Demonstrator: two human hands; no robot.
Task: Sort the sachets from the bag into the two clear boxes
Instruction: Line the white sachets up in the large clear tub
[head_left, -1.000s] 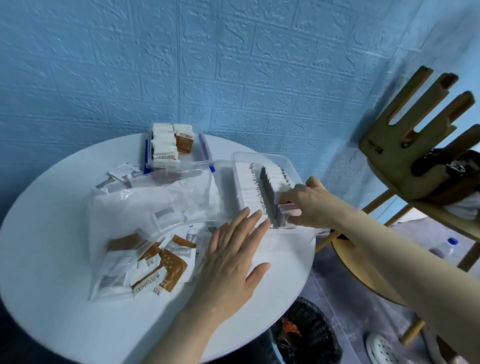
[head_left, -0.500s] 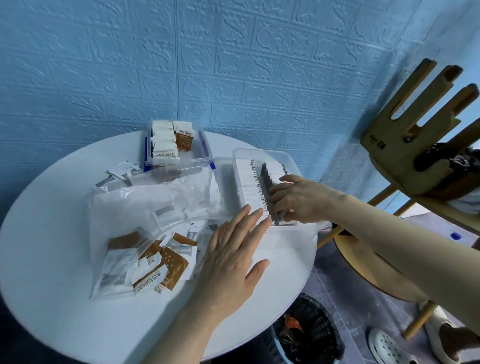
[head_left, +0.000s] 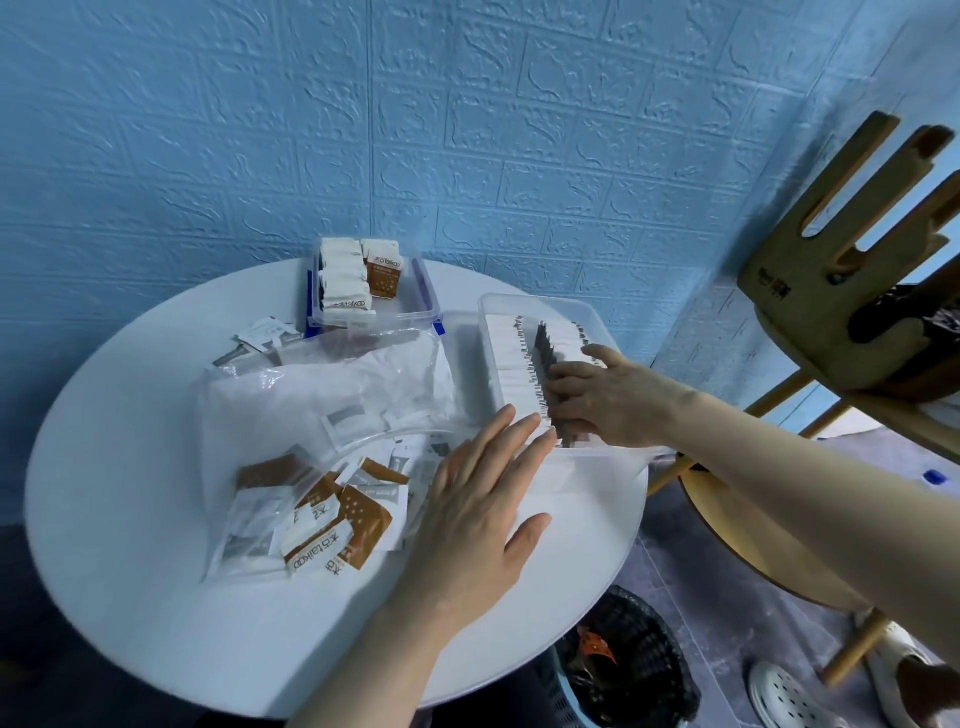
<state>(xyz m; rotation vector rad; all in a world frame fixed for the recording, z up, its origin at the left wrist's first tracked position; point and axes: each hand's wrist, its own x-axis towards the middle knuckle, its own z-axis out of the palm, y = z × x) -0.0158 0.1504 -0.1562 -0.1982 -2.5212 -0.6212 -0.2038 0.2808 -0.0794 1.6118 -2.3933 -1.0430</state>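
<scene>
White-topped and round, the table (head_left: 130, 519) carries a crumpled clear plastic bag (head_left: 322, 395) of brown-and-white sachets (head_left: 343, 525), a blue-latched clear box (head_left: 415, 291) at the far edge holding upright sachets, and a larger clear plastic box (head_left: 587, 317) at the right, packed with rows of white sachets (head_left: 511, 358). Flat, with fingers straight and slightly spread, the left hand (head_left: 483, 509) is laid at the near corner of the larger box, beside the bag. Inside that box the right hand (head_left: 602, 400) is seen with fingers bent onto the sachet rows; whether any sachet is pinched cannot be told.
</scene>
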